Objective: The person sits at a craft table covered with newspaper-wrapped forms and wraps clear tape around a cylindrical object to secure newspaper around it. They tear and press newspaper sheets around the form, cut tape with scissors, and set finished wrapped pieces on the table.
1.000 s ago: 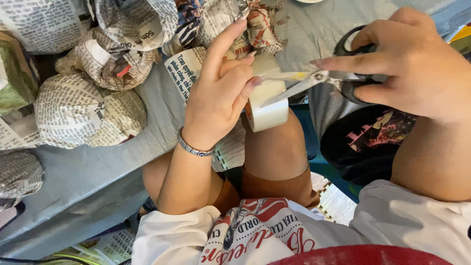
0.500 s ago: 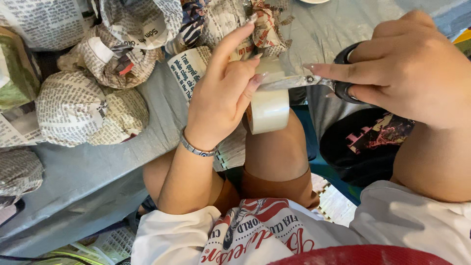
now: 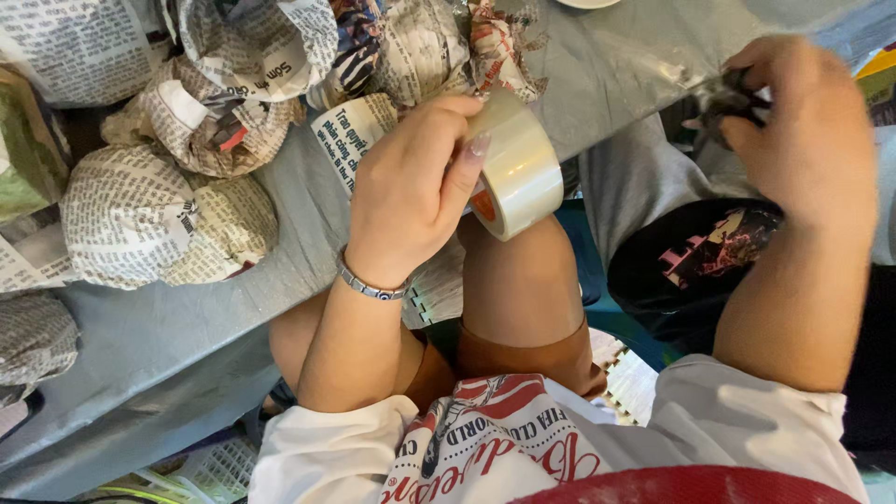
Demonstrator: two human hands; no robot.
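Note:
My left hand grips a roll of clear packing tape at the edge of the grey table, fingers wrapped over its rim. A silver bracelet sits on that wrist. My right hand is off to the right, apart from the roll, closed around black-handled scissors that are blurred and mostly hidden by the fingers. Crumpled newspaper balls lie on the table left of my left hand.
Several newspaper wads crowd the table's far and left side. A white dish rim shows at the top edge. Below the table are my bare knees, brown shorts, a black patterned item and more newspaper on the floor.
My right hand has pulled the scissors away from the tape roll to the right. My left hand has turned the roll and now holds it alone.

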